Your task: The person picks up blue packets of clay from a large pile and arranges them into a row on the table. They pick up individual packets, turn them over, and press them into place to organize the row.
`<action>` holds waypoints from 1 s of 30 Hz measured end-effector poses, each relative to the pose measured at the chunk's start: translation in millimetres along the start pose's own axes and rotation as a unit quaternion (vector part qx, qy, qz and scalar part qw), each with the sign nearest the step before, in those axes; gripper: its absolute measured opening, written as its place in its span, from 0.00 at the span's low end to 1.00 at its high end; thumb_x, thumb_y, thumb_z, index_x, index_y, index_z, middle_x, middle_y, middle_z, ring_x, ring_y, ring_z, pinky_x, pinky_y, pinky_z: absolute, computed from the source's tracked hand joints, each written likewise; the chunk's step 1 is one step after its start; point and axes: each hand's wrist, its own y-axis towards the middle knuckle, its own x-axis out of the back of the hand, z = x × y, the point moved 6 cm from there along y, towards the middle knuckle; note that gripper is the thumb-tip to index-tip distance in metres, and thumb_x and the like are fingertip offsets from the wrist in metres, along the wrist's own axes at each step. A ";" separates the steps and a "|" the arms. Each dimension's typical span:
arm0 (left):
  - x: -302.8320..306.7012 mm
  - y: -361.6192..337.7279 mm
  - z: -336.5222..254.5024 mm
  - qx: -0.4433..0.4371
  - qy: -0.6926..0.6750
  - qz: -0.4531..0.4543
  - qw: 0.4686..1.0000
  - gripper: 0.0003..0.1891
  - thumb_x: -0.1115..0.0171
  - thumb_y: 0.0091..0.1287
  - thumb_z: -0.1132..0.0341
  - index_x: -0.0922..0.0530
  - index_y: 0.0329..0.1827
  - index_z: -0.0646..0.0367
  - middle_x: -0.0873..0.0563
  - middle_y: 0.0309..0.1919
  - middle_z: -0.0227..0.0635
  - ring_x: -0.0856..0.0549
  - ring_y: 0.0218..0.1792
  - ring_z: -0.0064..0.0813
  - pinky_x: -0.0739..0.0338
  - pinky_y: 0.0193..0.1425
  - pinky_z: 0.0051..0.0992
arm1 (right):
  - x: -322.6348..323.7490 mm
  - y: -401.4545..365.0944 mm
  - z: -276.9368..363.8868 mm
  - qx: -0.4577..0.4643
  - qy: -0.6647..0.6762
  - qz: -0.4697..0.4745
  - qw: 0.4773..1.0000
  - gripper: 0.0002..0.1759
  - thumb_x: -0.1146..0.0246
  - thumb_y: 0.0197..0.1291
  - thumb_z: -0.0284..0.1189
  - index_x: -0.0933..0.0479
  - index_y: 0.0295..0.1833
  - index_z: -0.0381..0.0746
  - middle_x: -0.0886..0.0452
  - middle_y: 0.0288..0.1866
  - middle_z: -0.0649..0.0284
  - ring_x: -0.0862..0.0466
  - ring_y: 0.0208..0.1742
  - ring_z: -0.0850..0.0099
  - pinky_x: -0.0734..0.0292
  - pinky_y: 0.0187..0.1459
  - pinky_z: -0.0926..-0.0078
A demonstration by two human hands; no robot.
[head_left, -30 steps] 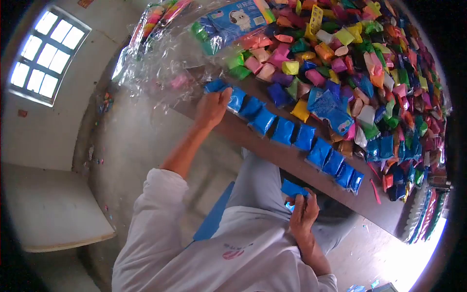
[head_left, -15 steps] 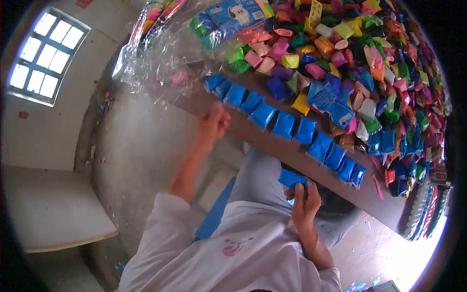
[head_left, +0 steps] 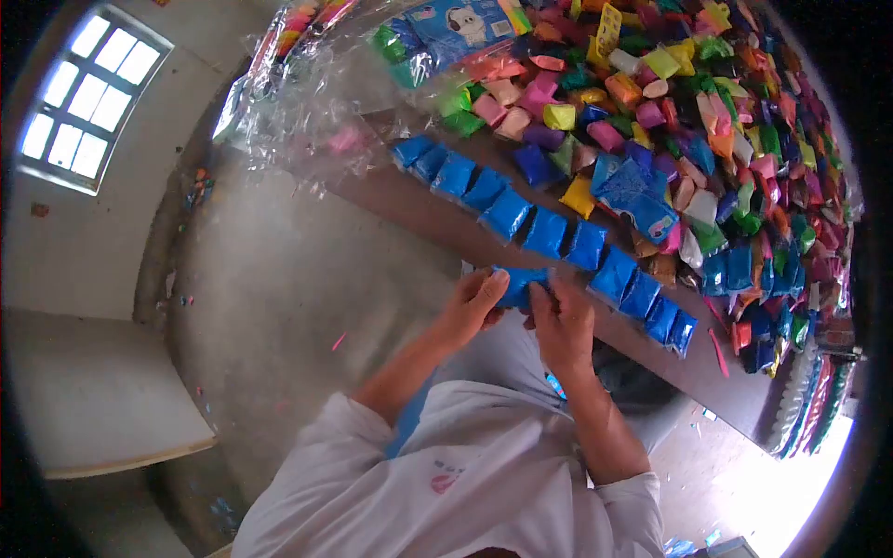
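Between my two hands, just off the table's near edge, is a small blue packet (head_left: 523, 287). My left hand (head_left: 473, 307) grips its left end with thumb and fingers. On the right end, the fingers of my right hand (head_left: 564, 324) are closed. A row of similar blue packets (head_left: 505, 216) lies along the brown table (head_left: 446, 228), right in front of my hands. What the packet holds cannot be made out.
Beyond the row is a large heap of multicoloured packets (head_left: 651, 116). Crumpled clear plastic (head_left: 316, 116) and a printed blue bag (head_left: 456, 26) lie at the table's far left. A pink strip (head_left: 719, 352) rests near the right edge. Another pink piece (head_left: 339, 341) lies on the floor.
My left hand has come down and right from the row's left end and taken hold of the packet. My right hand has raised the packet toward the table edge. The row is unchanged.
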 end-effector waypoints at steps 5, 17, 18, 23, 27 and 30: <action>35.6 -7.7 9.7 0.031 -0.086 -0.060 0.994 0.23 0.53 0.68 0.45 0.29 0.26 0.56 0.29 0.15 0.26 0.32 0.13 0.14 0.42 0.15 0.16 | -22.0 46.8 71.8 0.320 -0.185 -0.019 0.929 0.09 0.42 0.58 0.26 0.25 0.44 0.36 0.22 0.39 0.51 0.22 0.41 0.56 0.27 0.41 0.61; 82.2 -47.8 67.8 0.109 -0.253 -0.129 0.953 0.22 0.52 0.68 0.45 0.31 0.27 0.56 0.27 0.18 0.30 0.31 0.15 0.18 0.40 0.16 0.19 | -121.8 135.2 32.0 0.359 -0.479 0.112 0.793 0.21 0.46 0.60 0.40 0.28 0.55 0.41 0.34 0.64 0.58 0.36 0.66 0.59 0.41 0.63 0.54; 80.9 -47.8 69.6 0.103 -0.277 -0.114 0.949 0.21 0.52 0.68 0.46 0.31 0.27 0.55 0.27 0.18 0.30 0.31 0.15 0.18 0.40 0.16 0.18 | -120.3 135.7 30.3 0.334 -0.487 0.113 0.799 0.21 0.47 0.60 0.40 0.29 0.56 0.40 0.35 0.65 0.58 0.37 0.66 0.59 0.42 0.63 0.54; 76.3 -45.5 54.1 0.123 -0.240 -0.146 0.952 0.21 0.55 0.68 0.45 0.31 0.28 0.54 0.28 0.19 0.29 0.31 0.17 0.17 0.39 0.19 0.18 | -78.5 135.3 53.9 0.372 -0.333 -0.010 0.866 0.16 0.49 0.62 0.33 0.26 0.51 0.36 0.26 0.55 0.53 0.28 0.58 0.57 0.35 0.58 0.57; 75.7 -35.5 29.0 0.062 -0.149 -0.100 0.982 0.21 0.55 0.69 0.46 0.31 0.27 0.54 0.28 0.18 0.27 0.32 0.16 0.14 0.40 0.19 0.16 | -15.0 93.4 73.3 0.225 -0.104 -0.121 0.961 0.12 0.49 0.63 0.27 0.25 0.46 0.32 0.20 0.42 0.50 0.21 0.46 0.56 0.28 0.50 0.65; 66.6 -23.6 34.7 0.057 -0.147 -0.078 0.984 0.20 0.54 0.69 0.47 0.30 0.28 0.55 0.28 0.18 0.26 0.32 0.16 0.13 0.40 0.19 0.16 | -16.1 70.2 54.8 0.169 -0.125 -0.069 0.975 0.11 0.48 0.63 0.27 0.25 0.45 0.32 0.20 0.41 0.51 0.20 0.42 0.59 0.27 0.45 0.68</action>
